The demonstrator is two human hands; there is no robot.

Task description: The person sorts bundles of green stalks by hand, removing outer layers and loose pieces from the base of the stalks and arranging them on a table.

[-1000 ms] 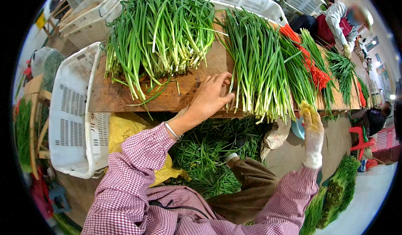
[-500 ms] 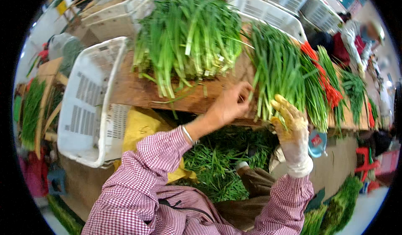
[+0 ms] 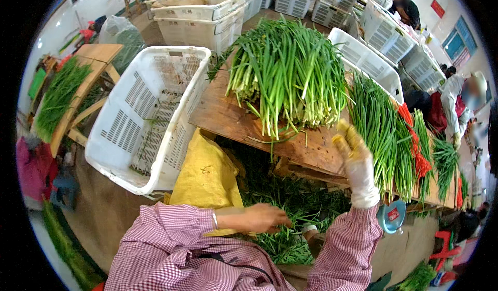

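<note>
My bare left hand [image 3: 264,218], with a white bracelet at its wrist, is low in front of the table, above loose green leaves [image 3: 290,187] on the floor. Its fingers stretch to the right, loosely apart, and nothing shows in them. My right hand [image 3: 357,159] wears a pale glove with yellow-stained fingers. Those fingers are raised and spread at the table's front edge, beside a row of long green chives [image 3: 381,140]. A big heap of chives [image 3: 290,73], pale stem ends toward me, lies on the wooden table [image 3: 223,107].
Left of the table stands a white perforated crate [image 3: 122,122] with leaf scraps inside. A yellow sack [image 3: 205,169] hangs below the table edge. Red ties [image 3: 410,135] lie among chives at the right. Stacked crates [image 3: 199,26] stand behind; a co-worker [image 3: 456,104] is at far right.
My left hand has moved from the chives at the table's edge down toward me, over the floor leaves. My right hand stays raised near the edge. The view has shifted.
</note>
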